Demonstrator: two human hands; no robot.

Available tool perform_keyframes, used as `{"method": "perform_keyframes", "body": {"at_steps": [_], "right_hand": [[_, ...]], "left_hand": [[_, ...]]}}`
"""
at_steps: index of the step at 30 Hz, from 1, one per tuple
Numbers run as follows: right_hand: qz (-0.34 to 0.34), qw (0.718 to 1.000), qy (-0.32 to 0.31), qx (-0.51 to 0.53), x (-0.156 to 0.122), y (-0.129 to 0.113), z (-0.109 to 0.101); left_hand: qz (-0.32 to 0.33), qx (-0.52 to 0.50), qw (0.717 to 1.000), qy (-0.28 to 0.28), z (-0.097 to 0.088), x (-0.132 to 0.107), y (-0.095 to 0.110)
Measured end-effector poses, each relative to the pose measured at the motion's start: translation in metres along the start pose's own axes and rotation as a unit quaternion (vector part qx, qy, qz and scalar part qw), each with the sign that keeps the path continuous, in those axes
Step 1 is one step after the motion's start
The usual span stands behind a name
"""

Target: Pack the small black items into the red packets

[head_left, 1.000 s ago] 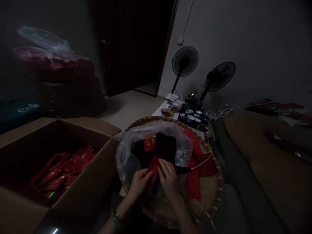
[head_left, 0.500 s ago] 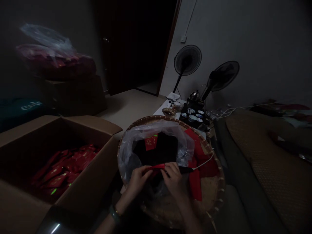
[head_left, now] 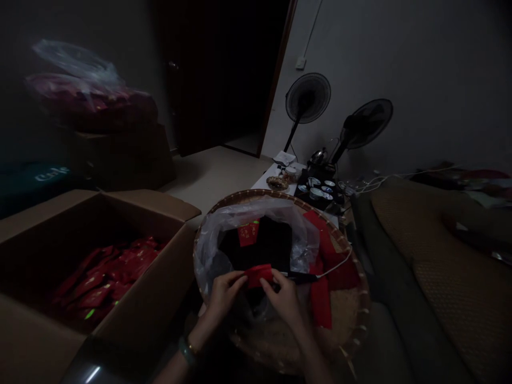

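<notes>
My left hand [head_left: 227, 292] pinches the left end of a small red packet [head_left: 255, 277], which looks like folded cloth or paper. At its right end my right hand [head_left: 283, 294] grips it between thumb and fingers. Both hands are over a round woven bamboo tray [head_left: 228, 198]. In the tray an open clear plastic bag [head_left: 212, 229] surrounds a dark patch, where another red packet with gold characters [head_left: 248, 233] lies. Just right of my right hand is a black pen-shaped tool [head_left: 304, 277] with a white cord. Flat red pieces [head_left: 321, 298] lie along the tray's right side.
An open cardboard box [head_left: 148, 309] at left holds many red packets [head_left: 108, 272]. Behind it, a plastic bag [head_left: 100, 101] of reddish things rests on another box. Two standing fans [head_left: 308, 98] and a low table with cups [head_left: 316, 192] are beyond; a woven mat [head_left: 436, 240] is at right.
The red packet has turned from edge-on to showing a flat, wider face. My fingers have shifted slightly on it, the right hand a little lower and leftward.
</notes>
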State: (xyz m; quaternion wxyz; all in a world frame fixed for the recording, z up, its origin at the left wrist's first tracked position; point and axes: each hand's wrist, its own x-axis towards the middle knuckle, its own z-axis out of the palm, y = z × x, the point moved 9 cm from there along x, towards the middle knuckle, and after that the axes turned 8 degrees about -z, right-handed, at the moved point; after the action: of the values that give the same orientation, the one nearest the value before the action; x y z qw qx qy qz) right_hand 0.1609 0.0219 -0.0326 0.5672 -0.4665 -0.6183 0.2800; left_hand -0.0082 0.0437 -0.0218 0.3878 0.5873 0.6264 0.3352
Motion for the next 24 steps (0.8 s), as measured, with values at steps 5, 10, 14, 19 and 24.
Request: {"method": "perform_keyframes", "body": {"at_steps": [5, 10, 14, 19, 24], "right_hand": [[0.102, 0.972, -0.04, 0.21, -0.004, 0.023, 0.021], [0.092, 0.952, -0.092, 0.275, -0.007, 0.017, 0.033], [0.09, 0.952, -0.162, 0.243, -0.011, 0.017, 0.043], [0.08, 0.964, -0.172, 0.188, -0.009, 0.029, 0.041], [0.02, 0.984, -0.168, -0.062, -0.006, 0.031, 0.036]], "left_hand": [[-0.056, -0.073, 0.995, -0.023, 0.004, 0.003, -0.012], [-0.156, -0.234, 0.952, -0.118, 0.025, 0.001, -0.028], [-0.158, -0.25, 0.942, -0.159, 0.032, -0.001, -0.023], [-0.075, -0.076, 0.986, -0.125, 0.018, 0.007, -0.017], [0.109, 0.113, 0.986, 0.055, -0.011, -0.003, 0.025]]}}
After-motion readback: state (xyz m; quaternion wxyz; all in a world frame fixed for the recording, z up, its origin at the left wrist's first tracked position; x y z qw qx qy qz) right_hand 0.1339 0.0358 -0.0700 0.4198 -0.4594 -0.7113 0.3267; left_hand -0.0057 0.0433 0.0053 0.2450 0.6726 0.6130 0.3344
